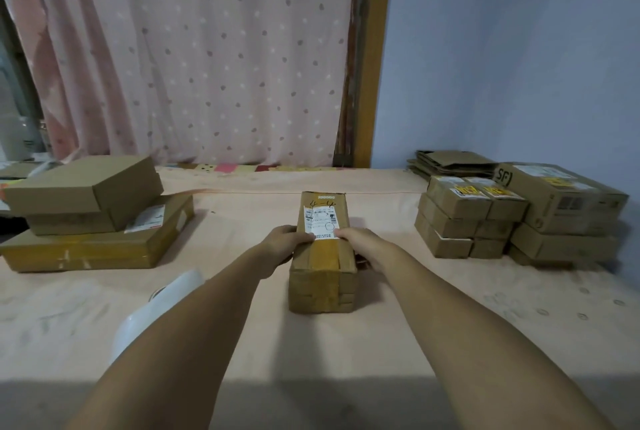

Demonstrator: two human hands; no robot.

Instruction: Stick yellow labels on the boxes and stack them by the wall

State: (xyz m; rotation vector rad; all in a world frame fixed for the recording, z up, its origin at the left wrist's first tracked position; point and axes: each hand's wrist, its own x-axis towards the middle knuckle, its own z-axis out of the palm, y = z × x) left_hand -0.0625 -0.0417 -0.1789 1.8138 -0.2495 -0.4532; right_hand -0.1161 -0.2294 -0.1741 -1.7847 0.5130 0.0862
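Observation:
A long taped cardboard box [323, 273] with a white shipping label lies lengthwise in the middle of the pink-covered surface. My left hand [284, 242] grips its left side, thumb on top by the label. My right hand [362, 244] grips its right side the same way. By the blue wall at the right stands a stack of boxes [471, 218], several with yellow labels [495, 191] on top. A larger labelled box [568, 201] sits beside it on other boxes.
Three plain boxes [93, 218] are piled at the left. Flattened cardboard [450, 163] lies behind the right stack. A white roll-like object [166, 294] lies under my left forearm. A pink curtain [207, 48] hangs behind.

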